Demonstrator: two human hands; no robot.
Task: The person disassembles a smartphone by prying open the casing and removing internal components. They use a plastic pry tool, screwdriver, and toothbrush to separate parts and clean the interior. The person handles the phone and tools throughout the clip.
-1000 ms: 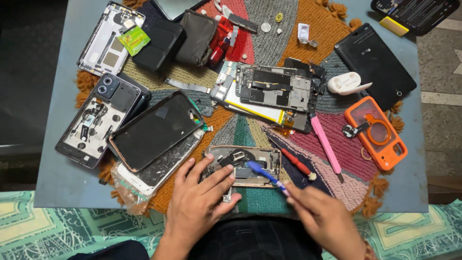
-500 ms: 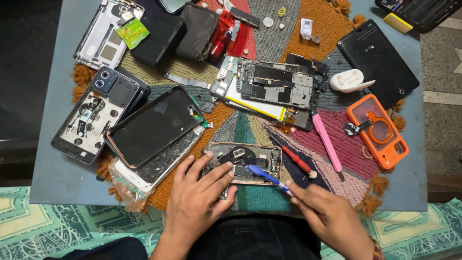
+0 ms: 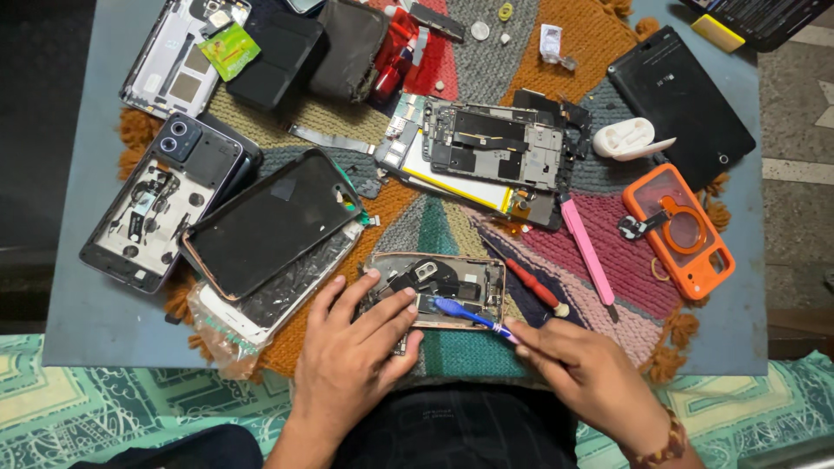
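- Left hand [image 3: 356, 347], fingers spread, presses flat on the opened phone [image 3: 439, 291] at lower centre of the frame, on the woven mat [image 3: 608, 287].
- Right hand [image 3: 591, 373] pinches a blue tool [image 3: 469, 314], its tip inside the phone.
- A red screwdriver [image 3: 534, 287] lies just right.

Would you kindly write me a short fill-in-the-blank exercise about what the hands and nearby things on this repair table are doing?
1. The right hand holds a ____-handled tool over the opened phone frame.
2. The ____ hand presses its fingers on that frame.
3. The pink pry tool lies to the left of the ____ phone case.
4. The red screwdriver lies on the woven ____.

Missing words: blue; left; orange; mat
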